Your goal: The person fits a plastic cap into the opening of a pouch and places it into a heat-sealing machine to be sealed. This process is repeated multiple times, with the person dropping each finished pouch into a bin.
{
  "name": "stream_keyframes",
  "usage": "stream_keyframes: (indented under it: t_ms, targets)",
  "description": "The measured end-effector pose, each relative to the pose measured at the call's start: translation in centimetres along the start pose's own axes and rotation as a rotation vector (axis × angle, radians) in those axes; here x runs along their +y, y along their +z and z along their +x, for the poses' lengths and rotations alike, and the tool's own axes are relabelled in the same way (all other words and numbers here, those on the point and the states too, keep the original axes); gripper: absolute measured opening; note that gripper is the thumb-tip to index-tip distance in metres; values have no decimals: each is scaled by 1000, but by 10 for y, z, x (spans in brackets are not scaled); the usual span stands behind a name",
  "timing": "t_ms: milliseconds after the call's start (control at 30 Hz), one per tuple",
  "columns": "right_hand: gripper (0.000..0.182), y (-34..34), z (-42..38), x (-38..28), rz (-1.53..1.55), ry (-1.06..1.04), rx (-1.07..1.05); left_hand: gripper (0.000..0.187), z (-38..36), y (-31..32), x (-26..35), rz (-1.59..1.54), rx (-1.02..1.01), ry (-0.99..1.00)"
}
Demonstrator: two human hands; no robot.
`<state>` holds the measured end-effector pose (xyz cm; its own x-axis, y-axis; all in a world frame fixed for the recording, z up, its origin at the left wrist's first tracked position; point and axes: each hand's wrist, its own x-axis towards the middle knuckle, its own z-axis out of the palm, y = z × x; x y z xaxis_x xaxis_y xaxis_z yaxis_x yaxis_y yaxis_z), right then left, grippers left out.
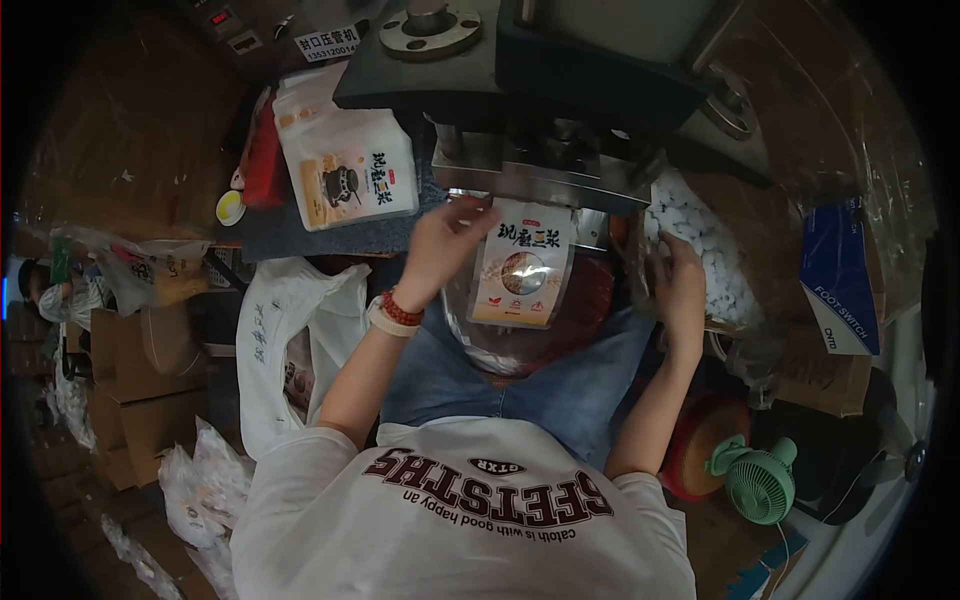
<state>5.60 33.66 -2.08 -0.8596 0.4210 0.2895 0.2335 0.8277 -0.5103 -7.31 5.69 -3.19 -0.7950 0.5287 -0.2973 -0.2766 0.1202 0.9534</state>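
Note:
A white printed pouch (521, 265) with a round window hangs upright at the front of a metal press head (560, 165). My left hand (441, 250) has its fingers closed at the pouch's upper left corner. To the right, my right hand (681, 282) is at the near left edge of a heap of small white plastic pieces (705, 245). Its fingers are curled in, and what lies between them, if anything, is too small to make out. A stack of similar pouches (352, 175) lies on the dark work surface (355, 236) at the left.
The press's heavy dark body (610, 60) overhangs the work spot. A red object (263, 160) and a small yellow-and-white round item (230, 208) are at the left. A white bag (262, 350) hangs below the surface. At the right are a blue box (838, 290) and a green fan (758, 485).

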Motion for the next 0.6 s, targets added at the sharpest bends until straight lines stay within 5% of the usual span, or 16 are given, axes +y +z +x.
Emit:
stream_keyframes:
  t_ms: [67,100,167,267,333,433,500,600]
  targets:
    - [26,2,3,0,-38,39,-29,67,-12,-30,2,1065,723,639]
    - [26,4,4,0,-76,80,-53,67,-17,-44,-6,1067,719,637]
    - [26,8,8,-8,-117,96,-16,83,-28,-70,-31,1464,647,335]
    - [25,2,9,-23,-120,176,82,67,-55,-83,-48,1369,407,574]
    - [24,-11,4,-37,-88,234,125,60,-68,-77,-45,1285,506,662]
    - [22,-28,-16,-69,363,92,294,46,-82,-60,-26,892,476,516]
    - [22,-26,-33,-101,697,-184,227,43,-83,-43,-16,794,506,664]
    - [24,-8,-49,-132,648,-466,-42,44,-87,-22,-3,888,427,900]
